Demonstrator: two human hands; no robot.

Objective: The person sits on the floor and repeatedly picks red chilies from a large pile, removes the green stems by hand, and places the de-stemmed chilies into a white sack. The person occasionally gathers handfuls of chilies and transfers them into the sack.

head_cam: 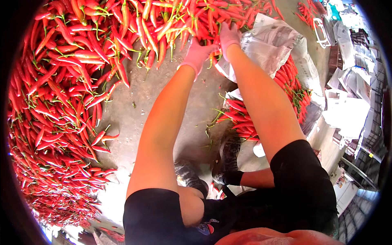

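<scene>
Both hands wear thin pinkish gloves and reach to the near edge of a large heap of red chili peppers (147, 18) on the concrete floor. My left hand (198, 55) is at the peppers, its thumb stretched towards the other hand; whether it grips any is unclear. Close beside it on the right, my right hand (229, 36) touches the heap, its fingertips partly hidden among peppers. Newspaper sheets (269, 46) lie right of that hand, over and around a bundle of red chilies (289, 79). Another bunch of chilies (242, 119) lies below, partly behind my right forearm.
The pepper heap curves down the left side, with loose chilies (105, 137) at its edge. My shoes (229, 150) stand on the concrete floor (144, 101). At the right are stacked papers (346, 107) and a white-handled object (321, 33).
</scene>
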